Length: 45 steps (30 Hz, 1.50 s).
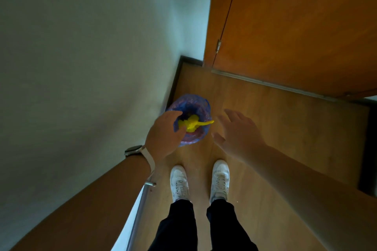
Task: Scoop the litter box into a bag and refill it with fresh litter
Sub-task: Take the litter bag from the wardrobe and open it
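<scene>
Pale wall (81,47); wood floor (265,118); seemingly dim orange door (306,26).

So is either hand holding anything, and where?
The left hand grips one end of the yellow piece over the blue bag; the right hand holds nothing.

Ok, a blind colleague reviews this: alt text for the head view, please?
Seen from above, a person's left hand pinches the yellow ties of a blue bag by the wall, right hand open beside it, white shoes on a wood floor.
</scene>
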Motion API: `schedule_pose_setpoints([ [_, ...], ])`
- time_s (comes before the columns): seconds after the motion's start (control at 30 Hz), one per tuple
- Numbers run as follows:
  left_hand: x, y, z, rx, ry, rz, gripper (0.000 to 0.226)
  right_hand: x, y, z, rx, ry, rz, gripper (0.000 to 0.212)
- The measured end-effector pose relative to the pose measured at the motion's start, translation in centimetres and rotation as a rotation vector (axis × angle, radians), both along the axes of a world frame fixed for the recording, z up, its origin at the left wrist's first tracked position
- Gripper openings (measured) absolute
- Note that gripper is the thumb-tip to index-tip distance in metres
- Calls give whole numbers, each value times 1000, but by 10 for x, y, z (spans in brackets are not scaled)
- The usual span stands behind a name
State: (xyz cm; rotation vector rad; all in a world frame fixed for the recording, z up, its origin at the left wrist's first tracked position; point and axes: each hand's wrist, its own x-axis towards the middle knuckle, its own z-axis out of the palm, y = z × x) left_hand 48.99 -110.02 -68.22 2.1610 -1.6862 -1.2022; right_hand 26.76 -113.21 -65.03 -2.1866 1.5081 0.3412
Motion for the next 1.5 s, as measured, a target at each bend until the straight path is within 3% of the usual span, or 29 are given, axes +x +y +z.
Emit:
schedule_pose_setpoints([
  [0.2, -7, -6, 111, -87, -165, -190, 72, -4, -11, 102, -18, 27, -24, 54],
  [0.43, -16, -8, 223, -271, -336, -319, 61, -10, -2, 216, -35, 28, -97, 50],
  [0.7, -54, -16, 324, -492, -311, -428, 54, -40, 36, 317, -167, 53, -239, 58],
  [1.03, -137, -6, 388, -688, -219, -742, 61, -110, 123, 389, -316, 79, -682, 58],
  [1.5, -273, 95, 447, -758, -87, -1058, 61, -217, 294, 438, -440, 96, -980, 51],
])
